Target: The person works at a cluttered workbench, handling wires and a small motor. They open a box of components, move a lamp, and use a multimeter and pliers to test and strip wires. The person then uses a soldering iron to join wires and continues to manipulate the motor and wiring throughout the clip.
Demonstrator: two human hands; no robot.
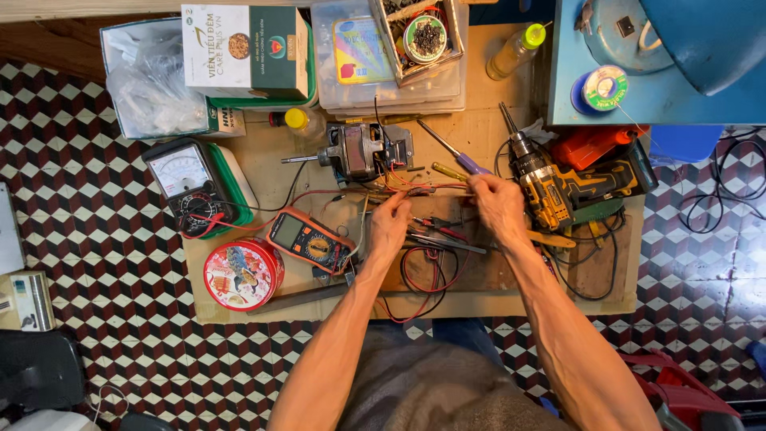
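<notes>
Wires (423, 189) in red, yellow and brown run from a small electric motor (363, 152) across the cardboard-covered desk (263, 164), and both hands meet on them. Seen from the head camera, the left hand (388, 226) has its fingertips pressed together, pinching the wire bundle just below the motor. The right hand (499, 206) pinches the same bundle at its other end, near a yellow cordless drill (558, 191) that lies just beside its knuckles. Between the hands, a little lower, lie pliers (443, 237) with red-and-black handles, over loops of red and black lead. An orange digital multimeter (309, 239) sits left of the left hand, with a round red tin (242, 274) beside it and an analogue meter (185, 183) in a green case further left. A purple-handled screwdriver (459, 154) rests above the wires, close to the motor.
</notes>
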